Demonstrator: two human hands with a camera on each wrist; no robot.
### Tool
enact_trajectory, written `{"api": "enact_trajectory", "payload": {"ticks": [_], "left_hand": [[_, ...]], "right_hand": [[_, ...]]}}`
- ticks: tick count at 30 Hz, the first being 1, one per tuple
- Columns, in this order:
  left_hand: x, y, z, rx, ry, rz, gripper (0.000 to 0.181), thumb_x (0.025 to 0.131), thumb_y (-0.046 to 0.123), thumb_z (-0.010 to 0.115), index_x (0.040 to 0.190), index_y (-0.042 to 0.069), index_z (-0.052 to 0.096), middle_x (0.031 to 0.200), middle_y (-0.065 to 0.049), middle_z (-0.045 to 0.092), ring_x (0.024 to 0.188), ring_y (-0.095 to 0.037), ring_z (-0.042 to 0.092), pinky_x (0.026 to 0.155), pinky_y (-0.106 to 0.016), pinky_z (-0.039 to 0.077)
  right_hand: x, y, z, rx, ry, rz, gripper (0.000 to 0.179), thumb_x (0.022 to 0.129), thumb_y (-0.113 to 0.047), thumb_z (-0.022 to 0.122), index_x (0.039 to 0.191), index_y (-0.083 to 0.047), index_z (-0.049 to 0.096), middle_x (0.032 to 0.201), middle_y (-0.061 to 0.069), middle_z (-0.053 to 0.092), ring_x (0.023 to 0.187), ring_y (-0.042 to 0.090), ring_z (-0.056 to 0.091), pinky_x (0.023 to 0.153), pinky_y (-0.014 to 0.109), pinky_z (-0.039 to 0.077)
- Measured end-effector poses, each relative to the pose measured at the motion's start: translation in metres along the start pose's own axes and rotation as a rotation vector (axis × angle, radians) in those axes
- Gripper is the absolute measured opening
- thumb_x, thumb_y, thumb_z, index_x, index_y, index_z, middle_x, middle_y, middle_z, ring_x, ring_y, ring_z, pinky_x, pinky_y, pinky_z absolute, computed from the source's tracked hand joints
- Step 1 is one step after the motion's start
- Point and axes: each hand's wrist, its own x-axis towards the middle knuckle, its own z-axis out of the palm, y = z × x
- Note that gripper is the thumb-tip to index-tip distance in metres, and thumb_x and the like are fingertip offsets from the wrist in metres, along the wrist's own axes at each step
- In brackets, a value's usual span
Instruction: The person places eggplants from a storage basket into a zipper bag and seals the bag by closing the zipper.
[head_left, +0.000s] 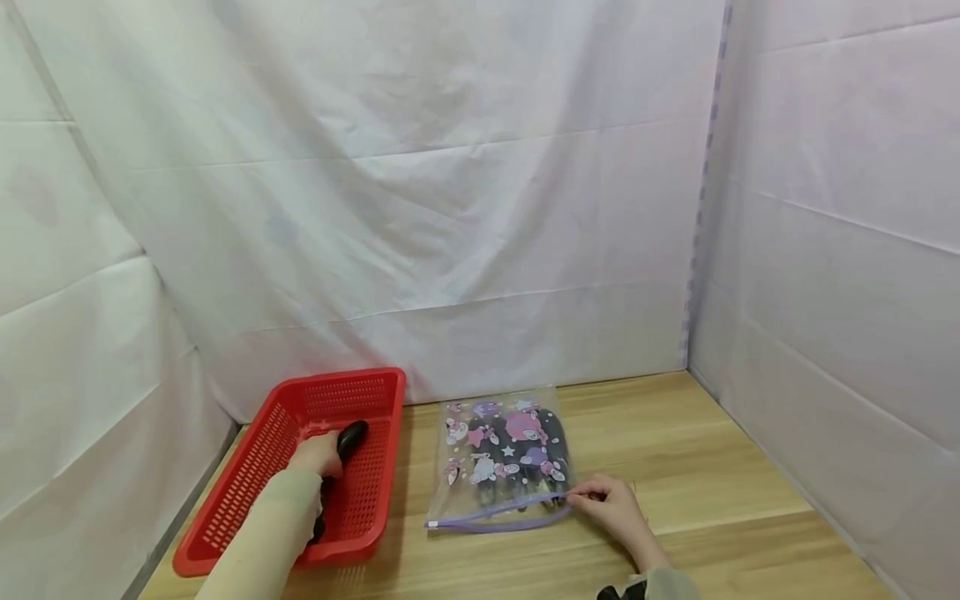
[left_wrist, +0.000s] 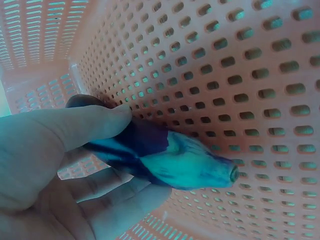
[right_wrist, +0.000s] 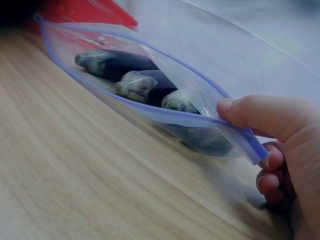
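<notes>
Red plastic on your left, and your left hand (head_left: pixel 317 454) is down inside the basket (head_left: pixel 367 492), gripping an eggplant (head_left: pixel 352 435), thumb over the top, fingers underneath. Over on the right, your right hand (head_left: pixel 615 512) pinches the end of the purple zip (head_left: pixel 517 525) on the printed clear bag (head_left: pixel 459 500), its mouth gaping towards you. More eggplants (right_wrist: pixel 145 86) lie in there, beyond your right fingertips; the one in your grip is well apart from them, over in the basket.

Pale wood-grain bench (head_left: pixel 750 500) under it all, bag flat beside the basket, and creased white cloth (head_left: pixel 450 167) hanging behind and down both sides.

Now the views: from your head, the hand hides much of that eggplant, but your left wrist catches its pale stem end by the slotted basket wall. The dark shape (head_left: pixel 319 527) by your left sleeve? Can't tell whether it's the same eggplant. And your right wrist looks straight into the bag: three stem ends, clear as you like!
</notes>
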Motion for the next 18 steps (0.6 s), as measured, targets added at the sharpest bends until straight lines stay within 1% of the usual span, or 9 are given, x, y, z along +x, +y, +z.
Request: {"api": "enact_trajectory", "payload": {"ticks": [3,6,9,11,14,18], "left_hand": [[-0.002,0.003,-0.001,-0.001,-0.001,-0.005,0.06,0.077,0.002,0.074,0.132,-0.002,0.05,0.109,-0.027,0.058,0.082,-0.033,0.057,0.063,-0.044,0.048],[-0.005,0.005,-0.004,0.023,0.007,0.008,0.056,0.077,0.003,0.074,0.127,-0.004,0.051,0.107,-0.027,0.058,0.082,-0.034,0.056,0.064,-0.045,0.047],[-0.005,0.008,-0.009,0.047,0.012,0.016,0.052,0.077,0.006,0.074,0.123,-0.006,0.053,0.103,-0.024,0.058,0.082,-0.033,0.054,0.067,-0.045,0.046],[-0.003,0.009,-0.01,0.058,0.01,0.018,0.054,0.076,0.008,0.074,0.123,-0.007,0.053,0.103,-0.024,0.059,0.083,-0.034,0.054,0.069,-0.046,0.045],[-0.001,0.009,-0.011,0.051,0.002,0.006,0.058,0.074,0.009,0.075,0.126,-0.007,0.051,0.105,-0.024,0.059,0.085,-0.034,0.053,0.072,-0.047,0.045],[-0.002,0.007,-0.01,0.031,0.01,-0.003,0.058,0.073,0.007,0.075,0.125,-0.006,0.052,0.104,-0.024,0.058,0.084,-0.034,0.053,0.07,-0.047,0.046]], "right_hand": [[0.0,0.0,-0.001,-0.002,-0.01,0.005,0.005,0.076,-0.014,0.082,0.078,-0.014,0.078,0.066,-0.008,0.057,0.062,0.006,0.046,0.057,0.024,0.039],[-0.001,-0.001,-0.002,0.011,-0.019,0.024,0.005,0.076,-0.015,0.082,0.079,-0.015,0.078,0.066,-0.007,0.056,0.062,0.007,0.046,0.058,0.024,0.039],[0.0,-0.002,-0.002,0.023,-0.02,0.045,0.006,0.075,-0.014,0.082,0.079,-0.014,0.078,0.066,-0.005,0.057,0.063,0.008,0.047,0.059,0.024,0.039],[0.0,-0.002,-0.003,0.024,-0.016,0.053,0.006,0.075,-0.014,0.082,0.079,-0.015,0.078,0.065,-0.005,0.056,0.062,0.008,0.046,0.059,0.024,0.039],[-0.001,-0.001,-0.003,0.01,-0.016,0.044,0.006,0.075,-0.014,0.082,0.078,-0.015,0.078,0.064,-0.006,0.054,0.061,0.007,0.045,0.058,0.024,0.038],[-0.002,-0.001,-0.004,-0.003,-0.034,0.025,0.005,0.076,-0.015,0.082,0.079,-0.014,0.078,0.065,-0.006,0.055,0.061,0.007,0.045,0.057,0.024,0.039]]}}
